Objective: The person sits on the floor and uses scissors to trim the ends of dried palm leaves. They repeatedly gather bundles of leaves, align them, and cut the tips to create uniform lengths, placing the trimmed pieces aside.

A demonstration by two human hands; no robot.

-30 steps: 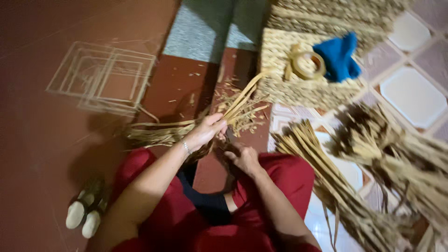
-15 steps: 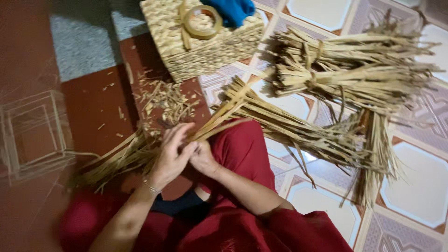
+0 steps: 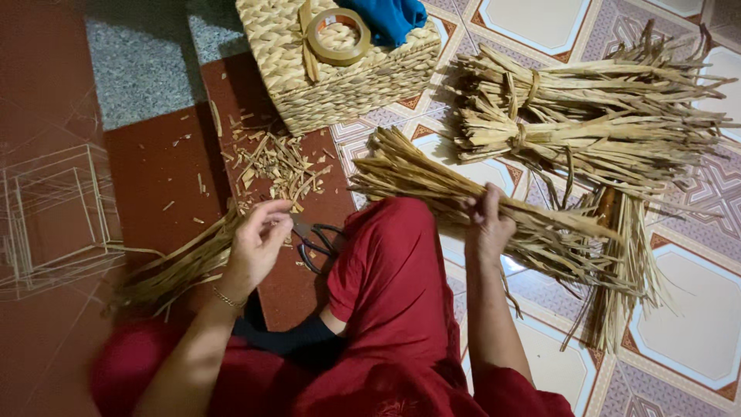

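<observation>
From the head view, the right hand [image 3: 488, 224] is closed around strands of a loose dried straw bundle [image 3: 478, 201] lying across the tiled floor [image 3: 679, 309] beside the red-clad knee. The left hand [image 3: 258, 239], fingers loosely curled, holds shorter straw [image 3: 181, 266] near black scissors [image 3: 316, 241]. Drawing strands out looks to be the step in hand; separating them cleanly calls for a firm pinch.

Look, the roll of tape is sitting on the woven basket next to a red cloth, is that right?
Almost. In the head view the roll of tape does sit on the woven basket, but the cloth beside it is blue, not red. The red you see is the person's clothing lower down.
</observation>
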